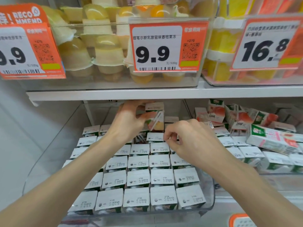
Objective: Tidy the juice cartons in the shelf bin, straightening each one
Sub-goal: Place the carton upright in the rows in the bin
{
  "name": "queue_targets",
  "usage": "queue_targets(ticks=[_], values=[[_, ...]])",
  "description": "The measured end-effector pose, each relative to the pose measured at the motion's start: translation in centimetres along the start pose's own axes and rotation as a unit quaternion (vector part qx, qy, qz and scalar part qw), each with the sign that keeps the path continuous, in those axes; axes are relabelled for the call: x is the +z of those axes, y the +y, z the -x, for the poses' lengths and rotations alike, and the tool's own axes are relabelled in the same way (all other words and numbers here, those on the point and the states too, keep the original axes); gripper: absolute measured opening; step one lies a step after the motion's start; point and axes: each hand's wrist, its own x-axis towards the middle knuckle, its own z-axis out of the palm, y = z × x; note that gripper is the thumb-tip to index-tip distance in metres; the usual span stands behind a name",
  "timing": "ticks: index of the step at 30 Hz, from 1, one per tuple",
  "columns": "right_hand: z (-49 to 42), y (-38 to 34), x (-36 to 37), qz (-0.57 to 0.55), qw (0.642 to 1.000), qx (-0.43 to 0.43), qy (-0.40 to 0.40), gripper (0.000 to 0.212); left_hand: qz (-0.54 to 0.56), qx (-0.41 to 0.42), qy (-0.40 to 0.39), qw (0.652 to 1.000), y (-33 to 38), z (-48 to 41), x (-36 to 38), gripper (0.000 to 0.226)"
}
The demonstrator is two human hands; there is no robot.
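While the left hand [129, 122] grips one juice carton [156, 120] near the frame's centre, the right hand [188, 141] beside it has curled fingers; its hold is unclear.

This is a shop, on a snack or grocery aisle. Orange-and-white paper price tags hang on the bin fronts: one printed 9.9 with a barcode and QR code [164, 48], a similar one at the left edge [24, 51], and a third reading 16.8 [265, 45]. On a white shelf board [164, 94] stands a clear plastic bin of yellow jelly cups [106, 51]. Below, a clear plastic shelf bin [211, 194] holds ranks of identical small white-topped juice cartons [139, 177]. More red-and-green printed cartons [270, 140] lie heaped loosely alongside.
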Motion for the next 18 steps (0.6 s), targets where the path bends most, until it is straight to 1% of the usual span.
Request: queue_targets(ticks=[3, 10, 18], values=[[0.3, 0.4, -0.2, -0.008, 0.999, -0.027, -0.019, 0.017, 0.025, -0.008, -0.001, 1.0, -0.1, -0.2, 0.2, 0.032], [0.4, 0.8, -0.1, -0.028, 0.998, -0.048, -0.019, 0.015, 0.013, -0.022, -0.015, 1.0, -0.4, -0.6, 0.0, 0.029], [0.5, 0.9, 0.1, -0.04, 0.998, -0.054, -0.011, 0.014, -0.061, 0.008, -0.044, 0.997, -1.2, -1.2, -0.3, 0.034]])
